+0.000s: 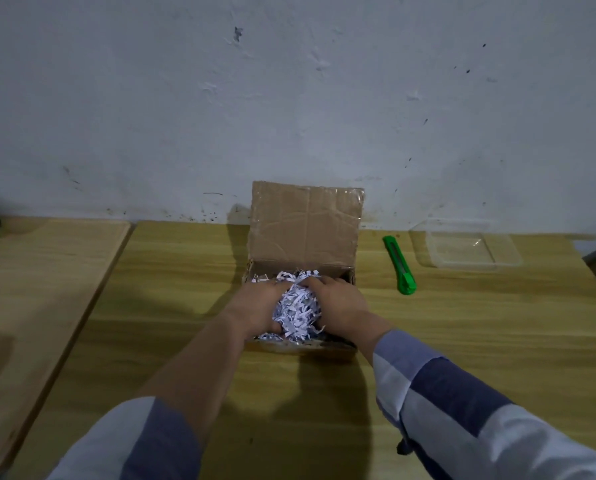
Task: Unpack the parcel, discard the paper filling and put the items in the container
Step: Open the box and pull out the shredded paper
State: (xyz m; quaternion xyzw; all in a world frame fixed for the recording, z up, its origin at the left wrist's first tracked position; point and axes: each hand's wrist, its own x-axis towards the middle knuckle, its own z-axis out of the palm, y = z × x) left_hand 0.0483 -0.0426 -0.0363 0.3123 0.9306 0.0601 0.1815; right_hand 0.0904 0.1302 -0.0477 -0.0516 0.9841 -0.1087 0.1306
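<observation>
An open cardboard parcel (305, 226) stands mid-table with its lid flap raised toward the wall. White shredded paper filling (296, 308) bulges out of it. My left hand (255, 306) and my right hand (338, 303) are both inside the box, fingers curled round a clump of the filling from either side. Any items under the paper are hidden. A clear plastic container (469, 249) sits at the back right of the table, with nothing visible inside it.
A green utility knife (401, 266) lies between the parcel and the container. The wooden table (462, 323) runs up against a white wall. A second wooden surface (36, 289) adjoins on the left, with a dark object at its far edge.
</observation>
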